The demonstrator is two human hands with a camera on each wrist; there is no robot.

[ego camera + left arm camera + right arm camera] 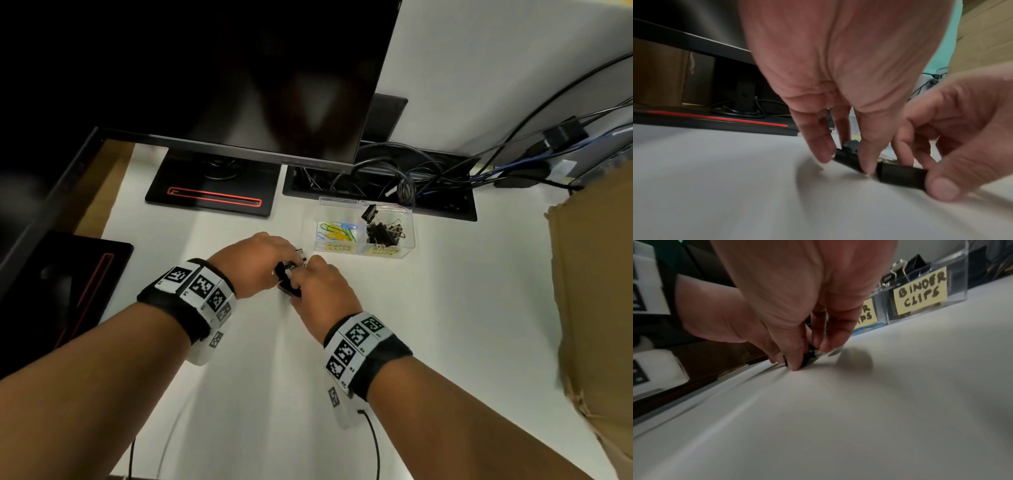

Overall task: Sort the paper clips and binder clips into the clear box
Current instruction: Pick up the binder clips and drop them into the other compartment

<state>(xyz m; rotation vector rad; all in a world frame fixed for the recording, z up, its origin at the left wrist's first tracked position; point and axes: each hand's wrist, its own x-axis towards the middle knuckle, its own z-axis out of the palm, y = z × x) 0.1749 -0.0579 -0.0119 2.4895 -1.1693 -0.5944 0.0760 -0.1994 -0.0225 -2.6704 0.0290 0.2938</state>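
Note:
Both hands meet over a small cluster of black binder clips (289, 279) on the white table, in front of the clear box (409, 240). My left hand (846, 164) points its fingers down around one black clip (846, 158), tips touching the table. My right hand (807, 359) pinches another black binder clip (900, 175) between thumb and fingers. The box's left compartment holds coloured paper clips (337, 229), and the right one holds black binder clips (382, 229). Yellow labels mark both, the right one reading BINDER CLIPS (920, 293).
A dark monitor (239, 85) on a black stand (212, 195) rises behind my left hand. A cable tray (376, 185) full of wires runs behind the box. A cardboard box (599, 291) stands at the right. A second black stand (68, 284) sits at the left edge.

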